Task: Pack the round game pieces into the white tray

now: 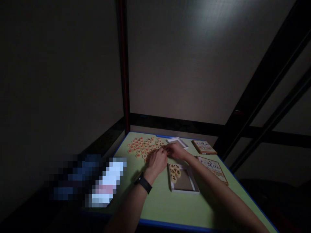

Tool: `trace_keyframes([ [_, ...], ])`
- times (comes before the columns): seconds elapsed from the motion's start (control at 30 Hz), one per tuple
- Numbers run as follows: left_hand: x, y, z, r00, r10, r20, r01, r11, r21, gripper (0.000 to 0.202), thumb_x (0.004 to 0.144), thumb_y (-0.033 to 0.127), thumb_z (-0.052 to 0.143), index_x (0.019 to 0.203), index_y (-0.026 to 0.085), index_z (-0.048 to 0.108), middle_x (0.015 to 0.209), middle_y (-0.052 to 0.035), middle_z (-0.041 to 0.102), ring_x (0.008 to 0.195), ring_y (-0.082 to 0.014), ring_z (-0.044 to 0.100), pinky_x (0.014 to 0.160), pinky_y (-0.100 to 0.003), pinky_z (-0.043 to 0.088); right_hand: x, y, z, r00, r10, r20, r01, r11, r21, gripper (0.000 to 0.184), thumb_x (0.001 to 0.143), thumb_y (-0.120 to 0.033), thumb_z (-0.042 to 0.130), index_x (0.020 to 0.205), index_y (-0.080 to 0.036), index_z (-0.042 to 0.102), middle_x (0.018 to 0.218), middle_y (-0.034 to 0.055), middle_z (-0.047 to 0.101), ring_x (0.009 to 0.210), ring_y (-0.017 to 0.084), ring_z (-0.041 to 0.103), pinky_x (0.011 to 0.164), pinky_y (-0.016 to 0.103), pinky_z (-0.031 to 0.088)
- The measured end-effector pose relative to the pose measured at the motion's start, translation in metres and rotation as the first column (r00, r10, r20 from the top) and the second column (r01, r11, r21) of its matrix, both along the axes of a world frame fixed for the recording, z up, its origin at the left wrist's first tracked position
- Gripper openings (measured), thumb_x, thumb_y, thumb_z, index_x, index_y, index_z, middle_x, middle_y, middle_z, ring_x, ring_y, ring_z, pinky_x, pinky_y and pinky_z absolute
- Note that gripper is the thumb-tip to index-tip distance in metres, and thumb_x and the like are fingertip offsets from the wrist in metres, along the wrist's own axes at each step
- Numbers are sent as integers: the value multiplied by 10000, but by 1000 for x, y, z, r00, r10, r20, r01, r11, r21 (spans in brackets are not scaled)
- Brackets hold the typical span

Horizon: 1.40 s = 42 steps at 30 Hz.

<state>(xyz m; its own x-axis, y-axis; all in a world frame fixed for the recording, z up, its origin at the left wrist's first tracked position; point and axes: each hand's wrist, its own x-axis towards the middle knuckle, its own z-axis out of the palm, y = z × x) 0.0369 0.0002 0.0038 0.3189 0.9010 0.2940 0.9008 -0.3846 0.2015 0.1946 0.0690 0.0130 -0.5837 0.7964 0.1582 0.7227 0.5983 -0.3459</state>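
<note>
Dim corner, light poor; the dark edges of the room to the right barely readable. A blocky blurred patch (107, 183) covers whatever lies at the left of the pale green, blue-edged table (165, 207); nothing there can be named. Both forearms run out of view at the bottom.

Loose round cream-coloured pieces with red or dark characters (142, 146) spread over the far left of the table. Their near right side is hidden behind the hands; most characters too small to read, count not possible.

Left hand (157, 160), black watch (143, 183) at its wrist: back upward, fingers bent, at the near right edge of the spread. Right hand (175, 150): reaches in from the right, fingers curled toward the left hand's. The two are together at the fingertips, or very nearly; contact is hard to confirm. Cannot tell how far the fingers are parted, nor whether a piece is pinched there: the fingertips are small and shadowed.

Just nearer than the hands, an open shallow white box with a brown floor (186, 191). Cream round pieces with dark characters (173, 178) sit against its left side; right forearm passes close by its upper right corner.

Behind the right hand, a second shallow white tray (179, 140), partly covered by that hand. At the right, a brown-edged flat box with a printed picture top (204, 147); nearer, a similar printed flat panel (213, 170), its left part behind the forearm, so box or lid is unclear.
</note>
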Motion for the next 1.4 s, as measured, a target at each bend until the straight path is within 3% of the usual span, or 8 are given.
trace_keyframes([
  [0.17,-1,3,-9,999,-26,-21,27,997,75,220,926,176,476,1029,178,671,1132,-104,630,1083,-235,599,918,-347,505,17,-7,-2,987,-97,-125,102,994,30,263,781,-102,585,976,-132,758,854,92,767,734,190,663,692,265,465],
  [0.33,0,2,-11,998,-63,-32,65,995,80,199,913,155,487,994,184,667,1102,-95,623,1076,-227,583,944,-345,483,19,-16,5,987,-96,-127,105,992,64,261,803,-99,560,963,-142,762,869,92,764,754,182,653,699,264,448],
  [0.5,3,1,-9,1000,-21,-8,21,995,93,199,902,155,498,1059,191,615,1111,-88,620,1080,-224,578,943,-337,470,12,-22,33,999,11,-54,-9,1000,29,211,833,-164,578,921,-142,769,812,79,751,704,169,622,673,261,416],
  [0.6,0,3,0,999,50,-11,-49,996,72,197,900,169,497,1079,175,580,1098,-104,629,1063,-236,588,920,-340,472,11,-25,53,993,119,25,-117,990,-73,188,850,-235,602,879,-161,773,775,57,739,699,166,611,676,262,410],
  [0.8,-47,34,31,989,97,-112,-87,992,89,245,911,124,421,1069,130,608,1077,-137,660,1065,-250,599,969,-358,449,21,-33,74,986,142,82,-127,978,-165,211,860,-240,578,869,-153,770,779,58,734,729,175,608,689,270,426],
  [0.97,-102,78,45,966,209,-156,-227,968,-108,297,879,120,496,1127,146,657,1158,-139,683,1105,-228,626,958,-286,461,37,-36,87,991,75,112,-51,977,-207,214,853,-235,570,863,-145,763,815,57,744,753,181,617,708,276,433],
  [1.17,-134,116,33,944,274,-183,-309,930,-201,481,811,15,528,1267,123,637,1268,-179,658,1150,-246,641,959,-271,482,52,-38,95,996,69,56,-55,974,-221,222,879,-250,561,926,-143,750,894,78,753,801,190,641,745,287,456],
  [1.4,-150,131,12,964,209,-161,-244,939,-241,444,789,29,537,1171,173,712,1195,-101,712,1110,-201,656,973,-235,472,56,-37,91,997,46,63,-28,963,-267,197,868,-251,594,936,-152,750,919,68,758,851,191,649,763,283,460],
])
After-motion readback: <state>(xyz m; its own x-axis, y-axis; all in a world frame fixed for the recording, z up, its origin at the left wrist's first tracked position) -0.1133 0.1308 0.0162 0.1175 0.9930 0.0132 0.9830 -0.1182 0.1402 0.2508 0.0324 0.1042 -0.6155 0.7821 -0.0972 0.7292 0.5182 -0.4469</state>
